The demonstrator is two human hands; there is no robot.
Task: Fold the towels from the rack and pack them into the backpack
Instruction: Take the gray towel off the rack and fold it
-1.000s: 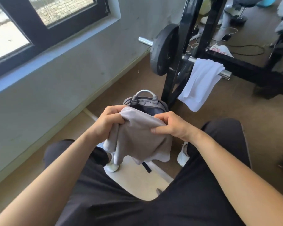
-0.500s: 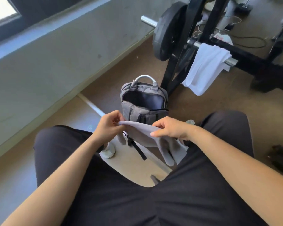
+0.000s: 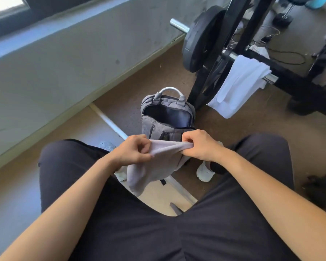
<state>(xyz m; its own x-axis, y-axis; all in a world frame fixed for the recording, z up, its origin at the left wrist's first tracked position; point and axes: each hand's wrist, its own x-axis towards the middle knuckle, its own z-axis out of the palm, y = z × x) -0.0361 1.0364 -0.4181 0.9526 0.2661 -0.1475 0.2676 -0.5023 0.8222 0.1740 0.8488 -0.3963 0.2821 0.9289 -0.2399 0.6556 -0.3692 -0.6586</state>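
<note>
grey towel [image 3: 154, 162] covers backpack [image 3: 152, 129] front, shoe [image 3: 205, 173] half-hidden

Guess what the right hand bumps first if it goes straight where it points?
Probably the gray backpack: the right hand, gripping the gray towel, points toward its open top. Depth is unclear, so it might pass above.

Grey towel [image 3: 149, 170]: loose end now leftward

The left hand [image 3: 134, 150] and the right hand [image 3: 200, 146] pinch the top edge of a grey towel [image 3: 158, 167], the open backpack [image 3: 166, 127] stands at 12 o'clock from it, and a white towel [image 3: 239, 85] hangs on the rack [image 3: 297, 81] at 1 o'clock.
</note>
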